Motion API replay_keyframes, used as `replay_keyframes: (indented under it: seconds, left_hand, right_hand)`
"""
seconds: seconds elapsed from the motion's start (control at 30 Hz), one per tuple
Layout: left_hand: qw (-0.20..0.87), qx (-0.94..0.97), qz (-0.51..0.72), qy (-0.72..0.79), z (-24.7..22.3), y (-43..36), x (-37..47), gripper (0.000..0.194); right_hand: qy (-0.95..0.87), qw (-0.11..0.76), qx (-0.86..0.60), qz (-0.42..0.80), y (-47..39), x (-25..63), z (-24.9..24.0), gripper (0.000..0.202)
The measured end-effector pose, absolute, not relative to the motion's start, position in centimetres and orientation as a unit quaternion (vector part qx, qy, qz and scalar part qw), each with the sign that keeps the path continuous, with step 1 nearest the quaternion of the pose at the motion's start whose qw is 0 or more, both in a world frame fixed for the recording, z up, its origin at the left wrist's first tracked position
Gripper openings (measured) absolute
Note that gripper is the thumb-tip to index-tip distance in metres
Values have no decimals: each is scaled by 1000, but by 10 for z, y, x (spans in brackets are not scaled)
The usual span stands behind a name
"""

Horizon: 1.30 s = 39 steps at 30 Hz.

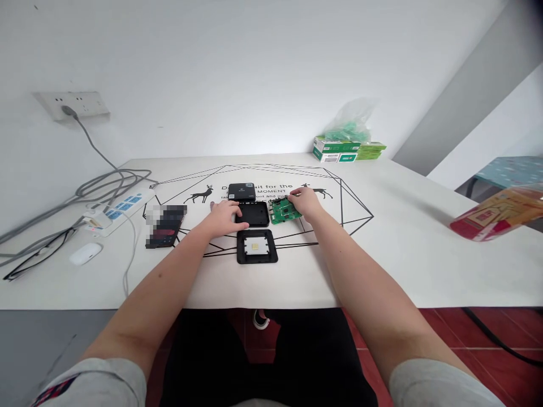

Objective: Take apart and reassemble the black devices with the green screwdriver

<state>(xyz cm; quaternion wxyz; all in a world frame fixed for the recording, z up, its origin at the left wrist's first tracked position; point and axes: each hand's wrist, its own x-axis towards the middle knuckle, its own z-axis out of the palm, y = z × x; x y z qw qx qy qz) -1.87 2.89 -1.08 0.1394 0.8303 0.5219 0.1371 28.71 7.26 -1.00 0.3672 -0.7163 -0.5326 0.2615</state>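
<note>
My left hand (224,217) grips the left side of a black open plastic case (255,215), thumb at its front edge and fingers at the back. In my right hand (304,202), a green circuit board (285,210) is pinched by its right side, just right of the case. The board's left edge lies close to the case wall; whether they touch I cannot tell. Nearer to me lies a black cover (242,261) bearing a silver metal plate (263,244). Behind the case sits a closed black box (241,190) with small labels.
At left are a phone (172,226), a white mouse (86,254), eyeglasses (36,260) and a power strip (123,212) with coiled grey cables. Green-and-white boxes (337,148) under a plastic bag stand against the wall. A red-and-yellow package (492,217) lies at right.
</note>
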Motion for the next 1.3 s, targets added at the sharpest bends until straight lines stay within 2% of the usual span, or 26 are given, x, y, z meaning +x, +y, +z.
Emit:
replay_keyframes:
  seconds: [0.1, 0.33, 0.5, 0.6, 0.7, 0.77, 0.87, 0.93, 1.07, 1.13, 1.23, 1.3]
  left_hand:
    - [145, 826, 140, 526, -10, 30, -19, 44]
    - [140, 832, 159, 514, -11, 31, -21, 65]
    - [125, 840, 228, 477, 18, 20, -17, 49]
    - [116, 869, 196, 438, 47, 13, -12, 40]
    - [134, 882, 110, 437, 62, 7, -10, 42]
    - [141, 898, 53, 414, 57, 1, -14, 48]
    - [161, 897, 34, 411, 32, -14, -21, 63]
    - [176, 889, 62, 418, 14, -23, -24, 62]
    - [190, 879, 110, 423, -6, -33, -25, 46]
    - [191, 879, 123, 420, -9, -31, -24, 43]
    - [182, 879, 132, 420, -10, -27, -23, 42]
    - [175, 881, 138, 417, -12, -25, -22, 43]
  right_hand:
    - [-564, 325, -726, 223, 72, 280, -10, 30]
    - [-604, 228, -750, 144, 65, 276, -6, 31]
    - [-607, 185, -765, 108, 62, 279, -3, 32]
    - [-605, 179, -770, 91, 64, 286, 0, 35]
    - [-592, 172, -782, 89, 66, 296, 1, 40]
    - [-586, 164, -787, 102, 68, 303, 0, 42]
    - [-574, 163, -793, 123, 69, 311, 0, 50]
    - [-566, 172, -795, 134, 70, 315, 2, 56]
    - [-574, 223, -775, 145, 67, 311, 9, 60]
    - [-595, 282, -737, 152, 61, 297, 14, 60]
    - [-630, 459, -590, 211, 43, 261, 19, 54]
    - [-682, 495, -504, 189, 28, 234, 20, 55]
